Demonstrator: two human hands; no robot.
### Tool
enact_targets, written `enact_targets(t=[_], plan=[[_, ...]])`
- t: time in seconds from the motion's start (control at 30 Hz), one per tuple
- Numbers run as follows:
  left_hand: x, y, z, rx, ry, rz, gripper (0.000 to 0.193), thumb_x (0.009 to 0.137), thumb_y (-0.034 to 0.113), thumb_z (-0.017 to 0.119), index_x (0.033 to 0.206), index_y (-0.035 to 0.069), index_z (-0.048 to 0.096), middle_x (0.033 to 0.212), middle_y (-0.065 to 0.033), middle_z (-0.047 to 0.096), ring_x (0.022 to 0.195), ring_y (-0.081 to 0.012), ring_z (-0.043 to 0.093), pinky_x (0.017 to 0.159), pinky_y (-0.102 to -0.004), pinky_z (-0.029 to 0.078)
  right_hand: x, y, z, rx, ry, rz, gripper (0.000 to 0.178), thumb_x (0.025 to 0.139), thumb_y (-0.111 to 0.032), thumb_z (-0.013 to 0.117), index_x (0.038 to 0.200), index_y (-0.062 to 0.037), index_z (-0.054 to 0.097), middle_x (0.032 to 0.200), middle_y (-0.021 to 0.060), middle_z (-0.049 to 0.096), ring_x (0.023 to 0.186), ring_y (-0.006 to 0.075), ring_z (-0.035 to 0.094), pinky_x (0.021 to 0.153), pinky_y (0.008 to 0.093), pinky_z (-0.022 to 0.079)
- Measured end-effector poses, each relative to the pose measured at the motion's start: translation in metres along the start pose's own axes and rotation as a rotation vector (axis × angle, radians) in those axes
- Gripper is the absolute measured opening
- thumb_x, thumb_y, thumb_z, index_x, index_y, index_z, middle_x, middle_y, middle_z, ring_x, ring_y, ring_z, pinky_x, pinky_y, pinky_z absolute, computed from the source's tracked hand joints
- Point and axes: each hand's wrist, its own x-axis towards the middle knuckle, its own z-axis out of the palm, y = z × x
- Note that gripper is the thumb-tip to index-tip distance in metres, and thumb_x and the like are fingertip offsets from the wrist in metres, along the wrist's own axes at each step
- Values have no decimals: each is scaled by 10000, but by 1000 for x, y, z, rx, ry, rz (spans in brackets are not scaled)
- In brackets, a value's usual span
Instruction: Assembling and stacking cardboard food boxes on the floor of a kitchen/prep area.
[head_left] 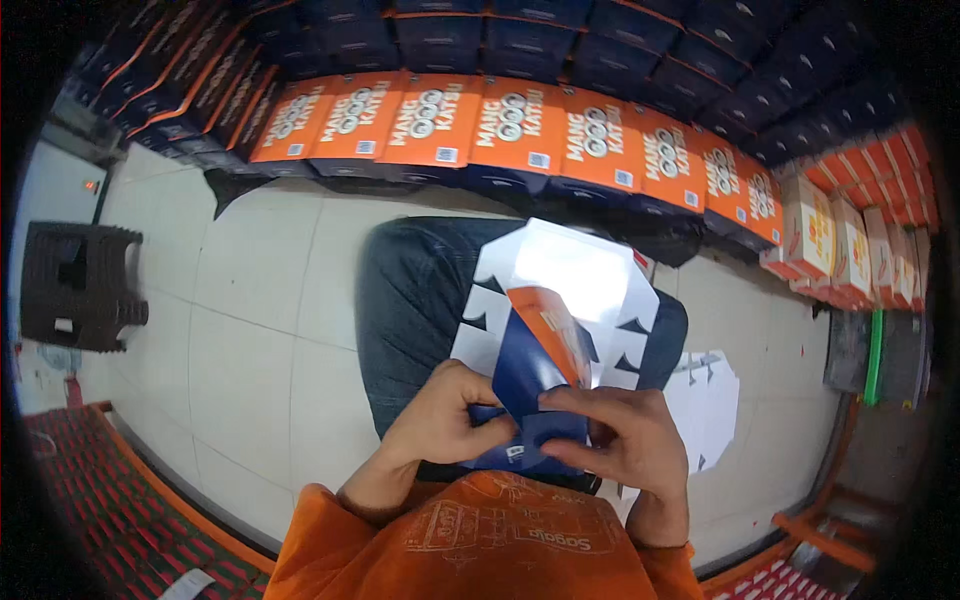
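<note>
The bare left hand (432, 412) and right hand (640, 432) pinch a glossy navy-and-orange cardboard piece (527, 362) over a dark denim lap (415, 315).
The left thumb presses its near left part; the right thumb and fingers nip its near right. Just beyond, a notched white cardboard sheet (572, 262) spreads across the lap; a second white sheet (712, 415) lies right, on pale floor tiles (250, 285).
</note>
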Motion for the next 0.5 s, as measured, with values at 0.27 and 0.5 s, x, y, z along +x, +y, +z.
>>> enact_targets(t=[0.27, 0.5], plan=[[3, 10, -4, -86, -141, 43, 158, 686, 29, 613, 577, 3, 502, 496, -100, 442, 415, -230, 433, 434, -303, 333, -14, -22, -3, -48, 318, 263, 389, 636, -181, 872, 942, -57, 665, 715, 64, 659, 484, 125, 586, 438, 211, 439], [21, 27, -18, -161, -300, 157, 129, 693, 89, 674, 659, 19, 572, 540, -108, 501, 468, -277, 527, 453, -331, 381, -18, 3, -24, -213, -71, -47, 624, 530, -342, 903, 1028, -50, 665, 908, 88, 629, 750, 177, 603, 605, 293, 489]])
